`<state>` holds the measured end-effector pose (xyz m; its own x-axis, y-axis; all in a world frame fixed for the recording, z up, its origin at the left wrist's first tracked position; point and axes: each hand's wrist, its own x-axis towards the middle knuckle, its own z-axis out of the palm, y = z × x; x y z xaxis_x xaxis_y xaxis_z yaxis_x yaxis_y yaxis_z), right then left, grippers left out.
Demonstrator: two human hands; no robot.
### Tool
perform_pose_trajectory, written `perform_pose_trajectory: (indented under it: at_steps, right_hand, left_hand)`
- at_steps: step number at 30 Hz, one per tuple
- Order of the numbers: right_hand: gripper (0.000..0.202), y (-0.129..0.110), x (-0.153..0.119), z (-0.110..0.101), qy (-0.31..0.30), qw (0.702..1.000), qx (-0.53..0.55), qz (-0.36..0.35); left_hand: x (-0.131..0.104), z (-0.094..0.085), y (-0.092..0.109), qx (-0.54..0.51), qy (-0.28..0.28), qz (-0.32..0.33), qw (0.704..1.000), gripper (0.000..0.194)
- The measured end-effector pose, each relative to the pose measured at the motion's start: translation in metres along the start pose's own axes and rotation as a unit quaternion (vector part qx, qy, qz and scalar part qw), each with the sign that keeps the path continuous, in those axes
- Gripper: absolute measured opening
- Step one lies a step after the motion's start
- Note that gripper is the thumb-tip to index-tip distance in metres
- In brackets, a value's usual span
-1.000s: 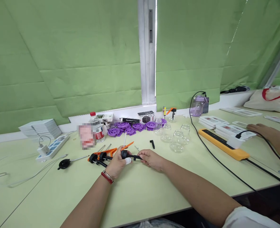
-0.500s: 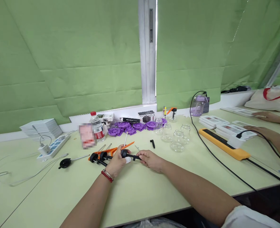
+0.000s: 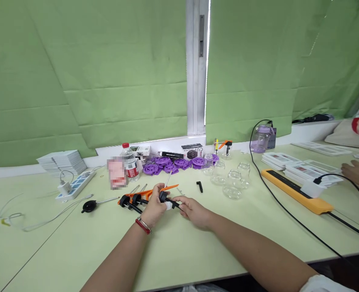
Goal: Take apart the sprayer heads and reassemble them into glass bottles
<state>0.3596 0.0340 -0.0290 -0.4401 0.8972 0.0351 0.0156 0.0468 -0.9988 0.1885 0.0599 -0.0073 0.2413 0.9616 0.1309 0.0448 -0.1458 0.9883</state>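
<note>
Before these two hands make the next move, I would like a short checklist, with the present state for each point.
1. Left hand holding the black cap: ok.
2. Right hand gripping the end of the black stem: ok.
3. Stem fully seated in the cap: cannot tell.
4. Clear jars apart from both hands: ok.
5. No loose part near the right hand: not ok; a black elbow-shaped piece lies beyond it.

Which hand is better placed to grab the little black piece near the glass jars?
Probably the right hand: it's nearer the little piece. The left hand is farther, though both hold the black tube.
</note>
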Motion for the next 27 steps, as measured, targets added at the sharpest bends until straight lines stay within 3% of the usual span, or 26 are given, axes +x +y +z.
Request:
perform_pose_trajectory:
  at_steps: [4, 10, 19, 27]
  right_hand:
    - [0.039, -0.002, 0.000, 0.005, -0.005, 0.999, 0.041, 0.017]
    - [0.041, -0.012, -0.006, 0.005, -0.045, 0.991, 0.120, 0.036]
    - [0.043, -0.008, -0.005, -0.002, -0.075, 0.974, 0.210, 0.031]
    - [0.044, -0.009, -0.004, -0.007, -0.069, 0.971, 0.225, 0.025]
  left_hand:
    - [0.001, 0.007, 0.000, 0.027, 0.073, 0.123, 0.989, 0.049]
    - [-0.004, 0.015, 0.005, 0.014, 0.051, 0.175, 0.983, 0.045]
    - [-0.001, 0.016, -0.009, 0.111, 0.036, 0.274, 0.954, 0.100]
    - [-0.009, 0.014, 0.004, 0.270, 0.031, 0.281, 0.920, 0.116]
